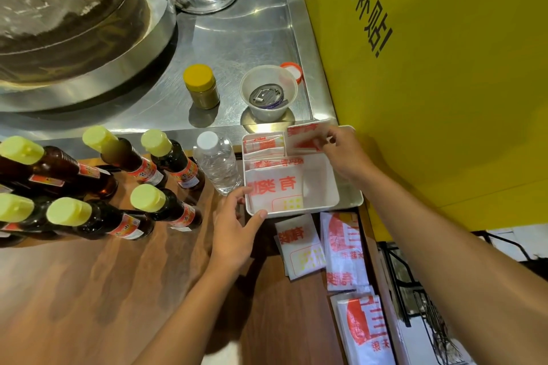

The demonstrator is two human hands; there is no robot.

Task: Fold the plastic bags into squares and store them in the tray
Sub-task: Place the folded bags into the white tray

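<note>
A white divided tray (333, 190) stands at the far right end of the wooden counter. My left hand (237, 228) grips its near left corner, thumb over the rim. My right hand (344, 154) pinches a folded white bag with red print (305, 135) upright over the tray's far right compartment. Folded bags (262, 144) fill the far left compartment, and another folded bag (274, 190) lies in the big near compartment. On the counter in front of the tray lie a folded bag (301, 249) and flat unfolded bags (344, 252), with more bags (366, 332) nearer me.
Several dark sauce bottles with yellow-green caps (124, 163) stand left of the tray, a clear water bottle (216, 161) right beside it. Behind on the steel top are a yellow-lidded jar (201, 87), a plastic cup (268, 93) and a big pot (74, 9). A yellow panel (444, 83) bounds the right.
</note>
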